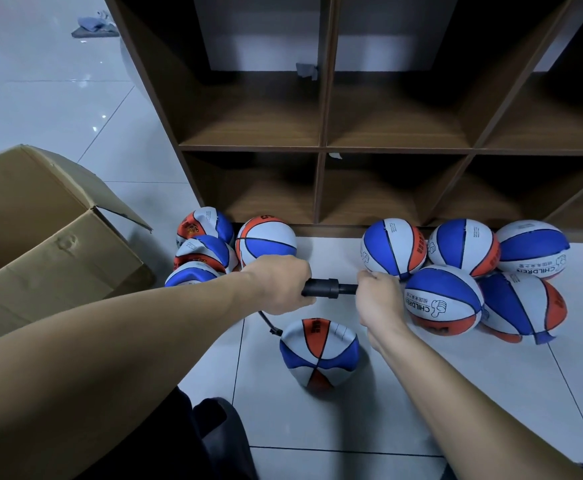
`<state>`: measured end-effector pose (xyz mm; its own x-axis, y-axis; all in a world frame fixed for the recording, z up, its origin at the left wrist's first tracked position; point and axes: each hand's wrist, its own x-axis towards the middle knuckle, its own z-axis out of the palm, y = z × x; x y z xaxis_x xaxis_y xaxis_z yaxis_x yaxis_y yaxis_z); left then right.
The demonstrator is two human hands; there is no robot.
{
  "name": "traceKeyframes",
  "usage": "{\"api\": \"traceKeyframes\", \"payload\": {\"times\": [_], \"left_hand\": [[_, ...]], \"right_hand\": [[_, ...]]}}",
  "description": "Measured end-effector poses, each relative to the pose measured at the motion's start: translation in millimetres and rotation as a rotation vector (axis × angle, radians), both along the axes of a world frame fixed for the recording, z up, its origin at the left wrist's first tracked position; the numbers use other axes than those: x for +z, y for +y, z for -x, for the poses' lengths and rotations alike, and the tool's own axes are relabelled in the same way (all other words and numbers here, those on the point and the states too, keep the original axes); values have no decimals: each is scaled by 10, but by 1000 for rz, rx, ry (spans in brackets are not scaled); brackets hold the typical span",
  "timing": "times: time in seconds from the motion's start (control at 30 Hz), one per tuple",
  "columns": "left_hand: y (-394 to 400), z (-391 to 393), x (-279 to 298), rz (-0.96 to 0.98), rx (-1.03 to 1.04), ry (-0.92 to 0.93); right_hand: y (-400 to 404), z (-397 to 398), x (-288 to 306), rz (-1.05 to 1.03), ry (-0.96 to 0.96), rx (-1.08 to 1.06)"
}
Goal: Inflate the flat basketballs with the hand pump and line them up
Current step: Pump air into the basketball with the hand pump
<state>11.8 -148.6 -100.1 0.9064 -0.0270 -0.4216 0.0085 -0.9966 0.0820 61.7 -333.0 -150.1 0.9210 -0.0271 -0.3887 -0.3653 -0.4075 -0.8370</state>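
- While both hands grip the pump (330,288), left hand (279,284) and right hand (380,299) fingers curled tight, hose (266,320) can tug loose.
- Sagging ball (319,355) sits unbraced on floor (421,393); it may roll, bending the needle.

"CHILDREN" printed on two inflated basketballs (444,301) (534,251), upside down; other print illegible.

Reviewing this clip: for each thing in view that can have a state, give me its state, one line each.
Hand pump: held level in both hands, hose running to the ball below.
Left hand: grip closed round the pump's barrel end.
Right hand: grip closed round the pump's handle end.
Ball on the hose: still dented, partly flat.
Five balls at right: round, inflated.
Balls stacked at left: creased, flat.
Cardboard box: flaps open.
Shelf compartments: holding no balls.
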Motion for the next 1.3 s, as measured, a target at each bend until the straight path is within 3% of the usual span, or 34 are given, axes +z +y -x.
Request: {"api": "traceKeyframes", "payload": {"times": [0.3,0.6,0.9,1.03,1.3], "left_hand": [[-72,-3,47,15,-12,-31],[-45,-39,21,45,1,5],[250,-5,-89,42,72,98],[150,-28,-97,38,66,73],[39,-23,10,16,20,23]], "right_hand": [[195,135,91,-29,-48,49],[105,-30,38,5,27,109],[-469,-452,19,11,192,-57],[-345,-374,58,24,101,-128],[16,-43,72,83,-33,-37]]}}
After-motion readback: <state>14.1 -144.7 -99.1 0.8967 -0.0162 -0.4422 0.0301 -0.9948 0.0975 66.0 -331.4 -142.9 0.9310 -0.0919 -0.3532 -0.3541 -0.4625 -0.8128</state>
